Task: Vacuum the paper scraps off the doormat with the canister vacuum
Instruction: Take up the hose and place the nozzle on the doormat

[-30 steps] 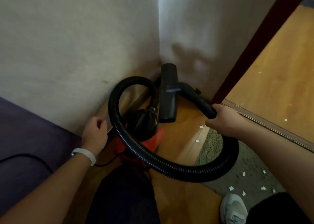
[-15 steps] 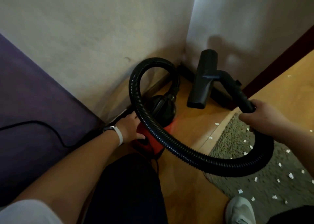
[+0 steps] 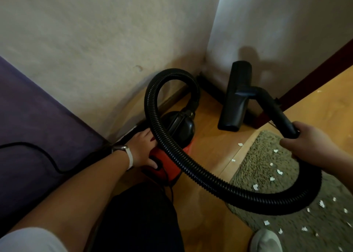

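Note:
A red and black canister vacuum (image 3: 169,168) stands on the wooden floor in the wall corner. My left hand (image 3: 141,150) rests on its red top, fingers laid over it and thumb spread. From the canister a black ribbed hose (image 3: 210,177) loops up, then sweeps low over the doormat. My right hand (image 3: 309,144) grips the rigid black tube at the hose's end. The floor nozzle (image 3: 235,97) on that tube hangs in front of the corner. Several white paper scraps (image 3: 279,172) lie on the grey-green doormat (image 3: 267,160) at the lower right; two lie on the floor beside it.
A black power cord (image 3: 38,150) runs across a purple surface (image 3: 28,108) at the left. Pale walls meet behind the vacuum. A dark red door frame (image 3: 315,76) stands at the right. My white shoe (image 3: 267,240) is on the mat's near edge, my dark-trousered knee at the bottom centre.
My left hand has come down from the air beside the hose onto the red canister. The view has swung left, and the nozzle has moved right, away from the canister.

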